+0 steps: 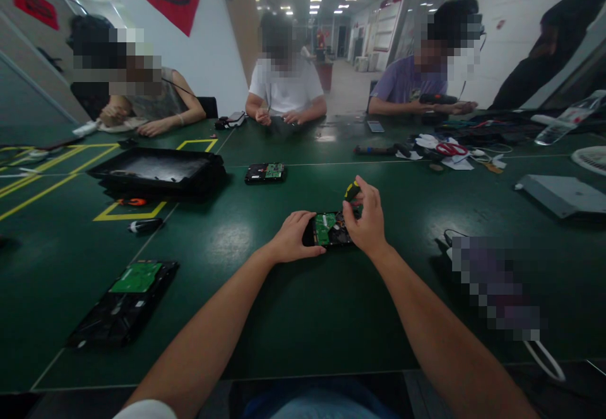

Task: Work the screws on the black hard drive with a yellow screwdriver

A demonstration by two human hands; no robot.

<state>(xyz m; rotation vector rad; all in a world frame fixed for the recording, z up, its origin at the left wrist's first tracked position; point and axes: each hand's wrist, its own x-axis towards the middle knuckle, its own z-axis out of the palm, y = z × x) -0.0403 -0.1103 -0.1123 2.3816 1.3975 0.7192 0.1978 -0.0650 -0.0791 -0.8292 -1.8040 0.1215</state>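
Observation:
A hard drive (326, 228) lies on the green table before me, its green circuit board facing up. My left hand (296, 239) grips its left end, thumb along the near edge and fingers over the far one. Above the drive's right part, my right hand (367, 217) pinches a screwdriver (351, 190) by its black and yellow handle, held roughly upright. The shaft and tip are mostly hidden behind my fingers, so I cannot tell whether the tip touches the drive. My right hand also covers the drive's right end.
Other hard drives lie at front left (123, 302) and farther back (265, 172). Black trays (158, 170) stand at left, near an orange-handled tool (132, 202). A grey metal box (563, 195), scissors (451, 149) and a bottle (570, 119) are at right. Several people sit across the table.

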